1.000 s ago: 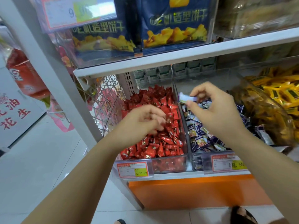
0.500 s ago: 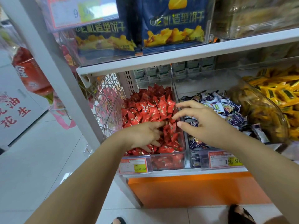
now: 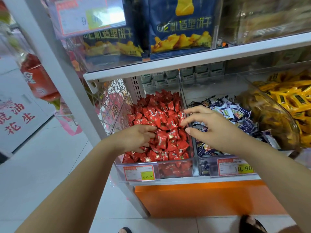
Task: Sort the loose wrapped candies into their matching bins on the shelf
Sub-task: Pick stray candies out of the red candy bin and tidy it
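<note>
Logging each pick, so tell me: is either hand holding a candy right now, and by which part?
Right hand is open, holding nothing. Left hand rests in the red candies; whether it grips one cannot be told.

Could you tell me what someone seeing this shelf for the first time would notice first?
Probably the heap of red wrapped candies filling the clear bin at centre, with the left hand resting on it and the right hand spread open above the divider. Beside it sit the blue and white candies, then yellow packets at far right.
</note>
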A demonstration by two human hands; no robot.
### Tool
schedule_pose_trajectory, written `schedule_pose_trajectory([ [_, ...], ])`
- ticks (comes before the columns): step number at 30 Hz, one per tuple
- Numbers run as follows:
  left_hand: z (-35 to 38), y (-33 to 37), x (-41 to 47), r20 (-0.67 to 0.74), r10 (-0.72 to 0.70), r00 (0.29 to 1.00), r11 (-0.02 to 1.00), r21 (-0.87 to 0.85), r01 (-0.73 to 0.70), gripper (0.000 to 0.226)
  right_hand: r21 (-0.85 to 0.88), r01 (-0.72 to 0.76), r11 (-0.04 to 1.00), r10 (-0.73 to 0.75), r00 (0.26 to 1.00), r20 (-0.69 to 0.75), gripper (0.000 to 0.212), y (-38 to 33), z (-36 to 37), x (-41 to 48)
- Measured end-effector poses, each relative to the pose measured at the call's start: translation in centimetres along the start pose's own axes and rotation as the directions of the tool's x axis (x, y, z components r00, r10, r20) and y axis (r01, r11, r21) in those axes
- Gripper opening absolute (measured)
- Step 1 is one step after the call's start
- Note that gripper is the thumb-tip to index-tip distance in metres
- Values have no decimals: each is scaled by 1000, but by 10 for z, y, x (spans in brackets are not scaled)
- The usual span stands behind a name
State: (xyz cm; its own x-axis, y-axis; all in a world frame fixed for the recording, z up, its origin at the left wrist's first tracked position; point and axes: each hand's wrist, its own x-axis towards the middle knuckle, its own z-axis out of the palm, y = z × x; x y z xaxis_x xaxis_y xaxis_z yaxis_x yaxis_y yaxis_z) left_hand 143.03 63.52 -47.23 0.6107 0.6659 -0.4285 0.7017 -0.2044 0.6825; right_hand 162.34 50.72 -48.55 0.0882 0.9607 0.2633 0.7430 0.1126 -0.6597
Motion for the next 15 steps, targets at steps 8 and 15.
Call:
schedule_pose_trajectory([
  [8, -4, 19, -2, -214, 262, 941, 936, 294, -193, 22, -32, -4, 999, 4, 1000, -5, 14, -5, -3, 4],
  [15, 39, 24, 44, -14, 422, 907, 582, 771, -259, 62, -77, -18, 997, 17, 1000, -10, 13, -8, -4, 4],
])
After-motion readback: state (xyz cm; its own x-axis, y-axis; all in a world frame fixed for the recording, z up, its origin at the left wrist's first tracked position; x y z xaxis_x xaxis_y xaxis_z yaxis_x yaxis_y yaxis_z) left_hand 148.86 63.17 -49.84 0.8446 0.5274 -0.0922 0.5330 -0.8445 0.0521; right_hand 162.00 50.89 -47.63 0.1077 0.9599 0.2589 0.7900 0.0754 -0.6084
